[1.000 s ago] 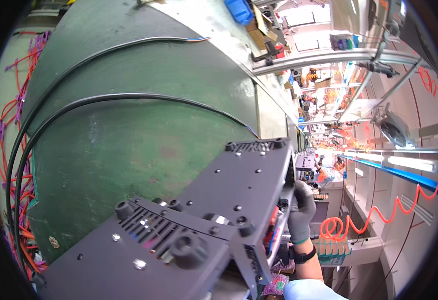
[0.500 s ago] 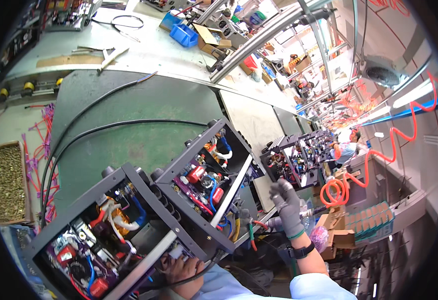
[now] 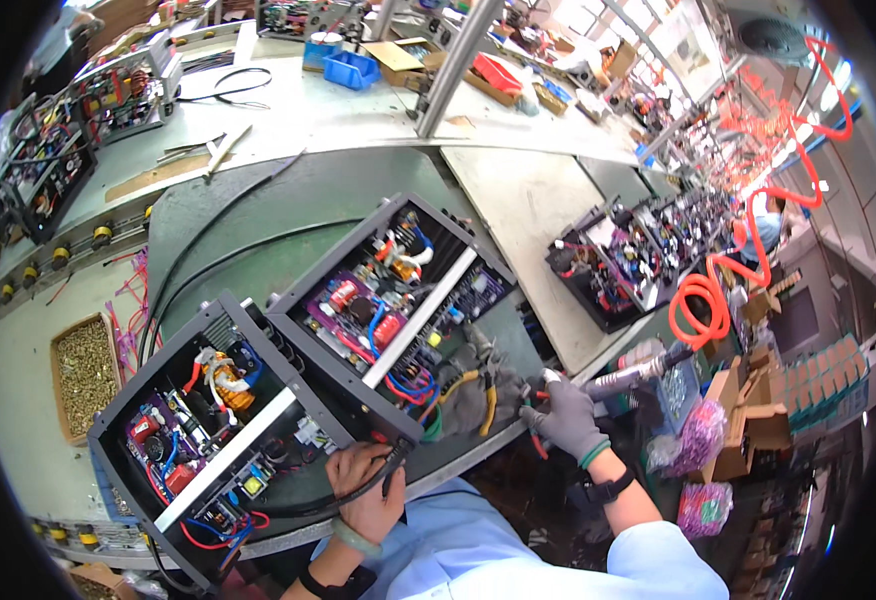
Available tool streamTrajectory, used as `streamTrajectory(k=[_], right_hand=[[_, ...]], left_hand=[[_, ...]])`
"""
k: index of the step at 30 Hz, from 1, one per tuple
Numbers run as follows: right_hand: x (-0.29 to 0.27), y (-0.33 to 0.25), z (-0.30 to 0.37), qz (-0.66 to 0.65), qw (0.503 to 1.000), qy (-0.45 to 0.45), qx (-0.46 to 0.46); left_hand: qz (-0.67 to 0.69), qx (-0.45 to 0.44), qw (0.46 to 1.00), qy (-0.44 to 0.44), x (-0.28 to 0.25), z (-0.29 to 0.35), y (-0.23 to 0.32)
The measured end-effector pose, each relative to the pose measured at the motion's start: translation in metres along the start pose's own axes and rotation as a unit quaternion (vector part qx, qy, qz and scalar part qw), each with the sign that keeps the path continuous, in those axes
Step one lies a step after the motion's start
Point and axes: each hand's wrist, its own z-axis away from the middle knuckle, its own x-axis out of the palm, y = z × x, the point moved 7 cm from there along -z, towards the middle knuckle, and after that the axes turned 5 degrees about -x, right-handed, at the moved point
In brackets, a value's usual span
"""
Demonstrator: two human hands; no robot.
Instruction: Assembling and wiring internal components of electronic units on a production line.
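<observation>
My bare left hand [image 3: 363, 495] is at the near corner of an open, dark grey metal housing [image 3: 343, 375], a thick black cable [image 3: 386, 472] crossing it; I can't tell whether the fingers grip. My grey-gloved right hand [image 3: 568, 425] curls beside a slim red-handled tool [image 3: 538, 445], its hold unclear to me. That housing and its matching left neighbour [image 3: 283, 365] sit on the green-topped desk [image 3: 358, 180], both containing red components [image 3: 386, 330] and blue wiring [image 3: 373, 322]. Far left, a shallow brown cardboard tray [image 3: 59, 395] holds small brass-coloured pieces [image 3: 88, 375].

Black cable [image 3: 363, 488], grey glove [image 3: 570, 422], blue bin [image 3: 351, 72]
</observation>
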Motion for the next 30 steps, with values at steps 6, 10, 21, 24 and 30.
streamTrajectory(k=[6,10,21,24,30], right_hand=[[0.002,-0.010,0.014,0.071,0.992,0.086,-0.060],[0.007,0.004,0.011,0.030,0.999,0.002,-0.017],[-0.008,0.043,-0.049,-0.423,0.900,0.092,0.056],[-0.002,0.020,-0.093,-0.327,0.943,0.052,0.027],[-0.012,-0.007,-0.122,-0.208,0.964,0.142,-0.083]], left_hand=[[0.084,0.019,0.996,0.018,-0.004,0.002,0.009],[0.112,0.063,0.991,-0.042,0.004,0.001,0.034],[0.195,0.088,0.957,-0.198,0.044,-0.012,0.101],[0.004,0.162,0.977,-0.137,0.080,-0.041,0.117],[-0.275,0.048,0.947,-0.157,0.147,-0.094,0.082]])
